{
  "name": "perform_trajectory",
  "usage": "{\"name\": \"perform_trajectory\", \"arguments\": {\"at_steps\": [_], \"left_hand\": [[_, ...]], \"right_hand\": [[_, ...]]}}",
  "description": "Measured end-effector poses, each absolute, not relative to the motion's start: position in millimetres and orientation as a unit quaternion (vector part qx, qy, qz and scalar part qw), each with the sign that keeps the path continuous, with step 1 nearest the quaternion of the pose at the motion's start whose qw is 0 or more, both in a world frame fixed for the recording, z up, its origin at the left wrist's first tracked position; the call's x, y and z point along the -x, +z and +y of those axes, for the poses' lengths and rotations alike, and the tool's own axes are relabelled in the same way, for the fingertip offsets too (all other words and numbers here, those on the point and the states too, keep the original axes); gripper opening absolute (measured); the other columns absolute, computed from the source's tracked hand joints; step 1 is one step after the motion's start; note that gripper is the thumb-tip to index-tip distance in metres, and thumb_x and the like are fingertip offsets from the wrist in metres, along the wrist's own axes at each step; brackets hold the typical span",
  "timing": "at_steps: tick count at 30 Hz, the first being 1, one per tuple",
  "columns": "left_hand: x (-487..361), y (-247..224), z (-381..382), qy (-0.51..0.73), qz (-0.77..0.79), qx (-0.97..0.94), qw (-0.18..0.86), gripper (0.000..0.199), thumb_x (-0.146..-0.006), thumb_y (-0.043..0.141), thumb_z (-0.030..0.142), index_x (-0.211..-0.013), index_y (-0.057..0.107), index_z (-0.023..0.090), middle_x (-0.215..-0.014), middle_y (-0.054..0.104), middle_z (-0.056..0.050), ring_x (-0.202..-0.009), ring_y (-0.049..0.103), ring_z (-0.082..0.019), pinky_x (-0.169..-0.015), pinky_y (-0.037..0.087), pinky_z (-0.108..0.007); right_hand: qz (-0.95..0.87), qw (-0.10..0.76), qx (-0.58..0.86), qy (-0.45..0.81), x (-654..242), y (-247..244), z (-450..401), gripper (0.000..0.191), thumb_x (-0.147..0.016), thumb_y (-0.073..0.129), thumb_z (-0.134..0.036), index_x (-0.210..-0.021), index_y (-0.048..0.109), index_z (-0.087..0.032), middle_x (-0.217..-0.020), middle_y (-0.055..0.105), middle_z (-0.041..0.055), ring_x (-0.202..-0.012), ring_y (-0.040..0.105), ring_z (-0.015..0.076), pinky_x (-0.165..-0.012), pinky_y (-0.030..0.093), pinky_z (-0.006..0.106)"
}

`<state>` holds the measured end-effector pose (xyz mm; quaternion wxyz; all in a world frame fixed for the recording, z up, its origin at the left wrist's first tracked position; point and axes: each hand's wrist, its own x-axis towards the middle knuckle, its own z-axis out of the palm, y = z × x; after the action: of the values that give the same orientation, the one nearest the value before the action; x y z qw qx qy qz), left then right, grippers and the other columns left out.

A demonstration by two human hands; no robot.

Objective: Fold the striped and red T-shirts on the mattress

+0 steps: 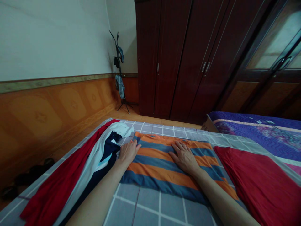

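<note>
An orange and grey-blue striped shirt (pixel 162 161) lies spread and folded into a broad panel on the bed. My left hand (pixel 128 152) is at its left edge, the fingers bent together over the cloth there, with the fingertips partly hidden. On the upper right part of the shirt my right hand (pixel 184 155) rests palm down, fingers stretched out and thumb apart. Left of the striped shirt lie a dark navy garment (pixel 113 147), a white garment (pixel 90 163) and a red garment (pixel 63 175). A folded red shirt (pixel 265 182) lies to the right.
The bed has a grey checked sheet (pixel 150 201). A second bed with a purple cover (pixel 258 131) adjoins at the right. Beyond stand a dark wooden wardrobe (pixel 178 62) and a black coat stand (pixel 119 62). Dark shoes (pixel 30 175) are on the floor at left.
</note>
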<state>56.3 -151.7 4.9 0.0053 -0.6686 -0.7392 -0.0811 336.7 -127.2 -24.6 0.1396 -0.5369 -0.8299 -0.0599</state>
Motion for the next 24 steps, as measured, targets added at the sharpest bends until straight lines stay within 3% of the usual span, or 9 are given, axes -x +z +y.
{"name": "perform_trajectory", "arguments": {"at_steps": [4, 8, 13, 19, 24], "left_hand": [[-56, 2, -153, -0.088, -0.735, 0.672, 0.018, 0.033, -0.092, 0.043, 0.046, -0.102, 0.057, 0.017, -0.093, 0.069, -0.012, -0.089, 0.066, -0.029, -0.074, 0.048, -0.037], [-58, -1, -153, -0.094, -0.735, 0.671, 0.024, 0.038, -0.090, 0.044, 0.050, -0.103, 0.057, 0.017, -0.091, 0.070, -0.012, -0.089, 0.066, -0.029, -0.075, 0.049, -0.037], [-57, 2, -153, -0.090, -0.733, 0.674, 0.027, 0.039, -0.091, 0.043, 0.050, -0.102, 0.058, 0.017, -0.090, 0.070, -0.013, -0.088, 0.067, -0.030, -0.073, 0.049, -0.038], [-57, 4, -155, -0.096, -0.729, 0.677, 0.033, 0.037, -0.089, 0.047, 0.050, -0.101, 0.059, 0.017, -0.088, 0.070, -0.012, -0.085, 0.067, -0.030, -0.072, 0.050, -0.037], [-56, 3, -151, -0.109, -0.731, 0.674, 0.012, 0.033, -0.088, 0.049, 0.048, -0.100, 0.060, 0.018, -0.090, 0.070, -0.010, -0.087, 0.067, -0.028, -0.073, 0.049, -0.035]], "right_hand": [[-0.832, 0.130, 0.537, -0.051, -332, -14, -125, 0.046, -0.091, 0.045, -0.040, -0.126, 0.055, -0.012, -0.133, 0.051, 0.0171, -0.123, 0.044, 0.0311, -0.101, 0.033, 0.046], [-0.835, 0.123, 0.537, -0.015, -308, 10, -113, 0.036, -0.090, 0.047, -0.033, -0.117, 0.060, -0.013, -0.116, 0.062, 0.0145, -0.110, 0.054, 0.0257, -0.093, 0.039, 0.036], [-0.832, 0.127, 0.540, -0.008, -253, 26, -83, 0.032, -0.091, 0.045, -0.027, -0.116, 0.062, -0.017, -0.112, 0.064, 0.0110, -0.107, 0.056, 0.0209, -0.089, 0.040, 0.027], [-0.805, 0.110, 0.582, -0.011, -215, 12, -54, 0.023, -0.087, 0.047, -0.020, -0.096, 0.068, -0.013, -0.100, 0.066, 0.0131, -0.100, 0.057, 0.0222, -0.081, 0.041, 0.027], [-0.773, 0.129, 0.620, -0.040, -216, 3, -50, 0.028, -0.092, 0.038, -0.020, -0.098, 0.064, -0.010, -0.104, 0.063, 0.0167, -0.102, 0.054, 0.0247, -0.082, 0.040, 0.031]]}}
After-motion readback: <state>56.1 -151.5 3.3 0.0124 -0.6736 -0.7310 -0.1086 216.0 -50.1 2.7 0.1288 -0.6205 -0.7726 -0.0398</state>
